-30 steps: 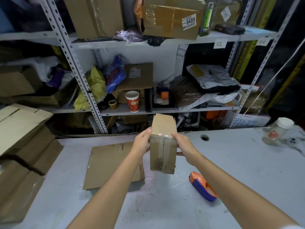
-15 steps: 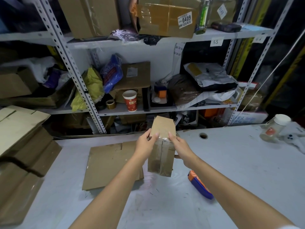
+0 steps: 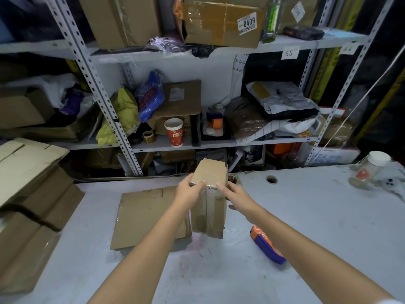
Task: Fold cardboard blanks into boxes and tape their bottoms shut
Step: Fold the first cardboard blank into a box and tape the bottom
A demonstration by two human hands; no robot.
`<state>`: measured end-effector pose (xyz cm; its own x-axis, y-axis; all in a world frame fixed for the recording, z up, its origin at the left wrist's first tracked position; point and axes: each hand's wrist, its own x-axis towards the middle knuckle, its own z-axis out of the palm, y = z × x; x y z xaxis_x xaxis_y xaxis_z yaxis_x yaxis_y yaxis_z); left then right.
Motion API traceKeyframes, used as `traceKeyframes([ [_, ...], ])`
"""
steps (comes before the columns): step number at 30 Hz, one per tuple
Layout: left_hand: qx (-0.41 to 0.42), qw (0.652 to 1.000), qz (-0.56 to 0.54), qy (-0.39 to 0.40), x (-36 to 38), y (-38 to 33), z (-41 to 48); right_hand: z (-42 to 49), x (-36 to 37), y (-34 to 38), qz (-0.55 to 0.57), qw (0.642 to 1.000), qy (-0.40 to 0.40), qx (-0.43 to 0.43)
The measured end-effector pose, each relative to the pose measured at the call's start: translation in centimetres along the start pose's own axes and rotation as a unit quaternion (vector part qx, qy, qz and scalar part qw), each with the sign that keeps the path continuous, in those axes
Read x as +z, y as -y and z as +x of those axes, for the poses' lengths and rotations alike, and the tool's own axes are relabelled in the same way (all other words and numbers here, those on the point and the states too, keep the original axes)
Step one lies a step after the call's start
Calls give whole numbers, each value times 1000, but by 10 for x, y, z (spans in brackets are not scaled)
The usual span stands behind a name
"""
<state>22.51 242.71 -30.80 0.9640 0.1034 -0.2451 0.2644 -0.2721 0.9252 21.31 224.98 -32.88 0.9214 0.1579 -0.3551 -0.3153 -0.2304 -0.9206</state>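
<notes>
A person holds a small cardboard box up over a pale table, just in front of the far edge. The box is tilted, with its taped seam running down the face that looks toward the camera. The left hand grips the box at its upper left corner, thumb laid across the top and fingers curled behind. The right hand lies against the upper right side with straight, relaxed fingers, touching the box but not clasping it. A flat cardboard blank lies on the table under the left forearm, just left of the box. An orange and blue tape dispenser rests on the table under the right forearm. A stack of flat cardboard sits at the left edge, and a red paper cup stands on the shelf behind
</notes>
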Motion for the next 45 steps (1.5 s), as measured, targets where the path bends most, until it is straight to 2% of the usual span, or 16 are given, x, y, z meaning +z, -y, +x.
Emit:
traceKeyframes([
  [3, -10, 1000, 15, 10, 0, -1, 0, 1, -7, -6, -113, 989, -24, -96],
  [5, -11, 999, 29, 27, 5, -4, -4, 5, -5, -10, -255, 957, -20, -140],
  [7, -2, 998, 44, 40, 9, -3, -4, 10, -3, -14, -331, 927, -30, -175],
  [11, 16, 995, 2, 102, 1, -5, -3, 12, -14, -16, -269, 938, -87, -200],
  [14, 5, 996, 16, 91, -9, 5, 0, 13, -27, -10, -120, 968, -149, -161],
  [16, 9, 995, 35, 93, -14, 17, 0, 12, -30, -4, -21, 976, -147, -162],
  [18, 19, 994, 40, 101, -14, 26, -1, 11, -30, 0, 28, 977, -125, -169],
  [22, 39, 996, 48, 63, -15, 33, 2, 10, -28, -10, 21, 983, -91, -158],
  [26, 88, 985, 145, 3, -26, 36, 0, 11, -29, -5, 13, 997, -40, -64],
  [30, 152, 948, 278, 26, -25, 29, -4, 19, -32, 14, -21, 995, -65, 71],
  [33, 147, 940, 305, 47, -19, 34, -2, 20, -33, 19, -21, 992, -52, 117],
  [35, 128, 950, 277, 63, -19, 34, -2, 21, -32, 15, -5, 992, -56, 117],
  [39, 40, 990, 110, 80, -22, 26, -3, 24, -26, -4, 60, 987, -98, 110],
  [42, -30, 998, 25, 42, -25, 27, 1, 21, -24, -13, 82, 985, -108, 105],
  [45, -92, 996, -10, 20, -23, 32, 4, 14, -21, -15, 78, 990, -106, 52],
])
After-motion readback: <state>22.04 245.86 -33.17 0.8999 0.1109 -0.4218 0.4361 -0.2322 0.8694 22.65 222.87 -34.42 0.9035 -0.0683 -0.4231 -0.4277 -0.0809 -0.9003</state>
